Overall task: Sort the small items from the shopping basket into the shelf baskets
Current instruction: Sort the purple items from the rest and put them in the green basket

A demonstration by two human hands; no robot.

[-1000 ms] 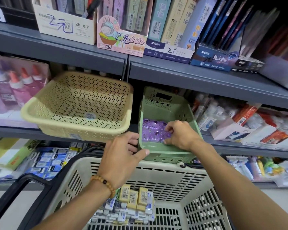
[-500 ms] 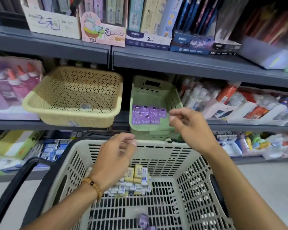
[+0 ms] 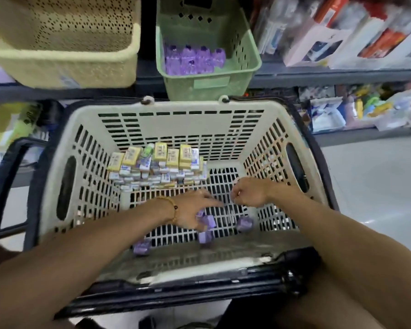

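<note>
The beige shopping basket (image 3: 294, 129) fills the middle of the view. A pile of small yellow and white boxes (image 3: 157, 165) lies against its far wall. Several small purple items (image 3: 244, 223) lie loose on the near floor. My left hand (image 3: 190, 210) is down among them, its fingers curled round one purple item (image 3: 209, 221); blur hides the exact grip. My right hand (image 3: 249, 192) hovers just right of it, loosely curled and holding nothing. On the shelf above, the green basket (image 3: 244, 39) holds a cluster of purple items (image 3: 192, 59). The yellow basket (image 3: 64, 67) stands to its left.
Dark handles (image 3: 14, 181) hang down both sides of the shopping basket. Shelves behind carry packaged stationery, with red and white boxes (image 3: 342, 39) at the upper right and mixed packets (image 3: 342, 112) on the lower right. Pale floor (image 3: 377, 186) shows to the right.
The view has tilted down into the shopping basket. Both hands came away from the green basket and dropped to the shopping basket's floor, the left onto the purple items.
</note>
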